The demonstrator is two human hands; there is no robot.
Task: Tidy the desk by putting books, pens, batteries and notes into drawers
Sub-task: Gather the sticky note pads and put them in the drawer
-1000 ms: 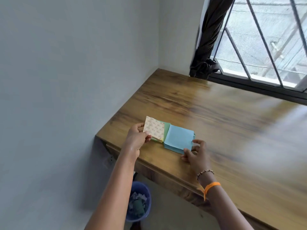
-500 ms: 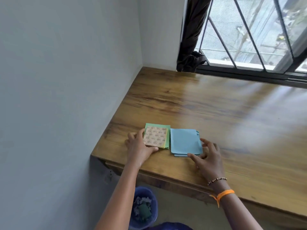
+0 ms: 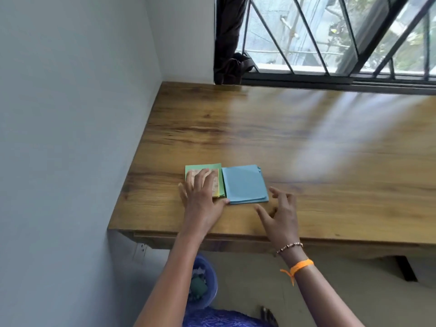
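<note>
Two small stacks of notes lie side by side near the front left of the wooden desk [image 3: 295, 128]. The left stack [image 3: 213, 168] is green and yellow with a patterned beige sheet on top. The right stack [image 3: 244, 184] is blue. My left hand [image 3: 201, 199] lies flat on the green and yellow stack, fingers straight, pressing it down. My right hand [image 3: 279, 215] hovers just right of the blue stack with fingers spread and loosely bent, holding nothing and apart from the paper.
A grey wall bounds the desk on the left. A barred window [image 3: 342, 36] with a knotted dark curtain [image 3: 232, 64] runs along the back. Under the desk's front edge stands a blue bin [image 3: 211, 279] with scraps, beside a wall socket [image 3: 141, 250].
The left hand has laid the patterned sheet down and now presses flat on that stack. The right hand has drawn back from the blue stack to the right. The camera tilted.
</note>
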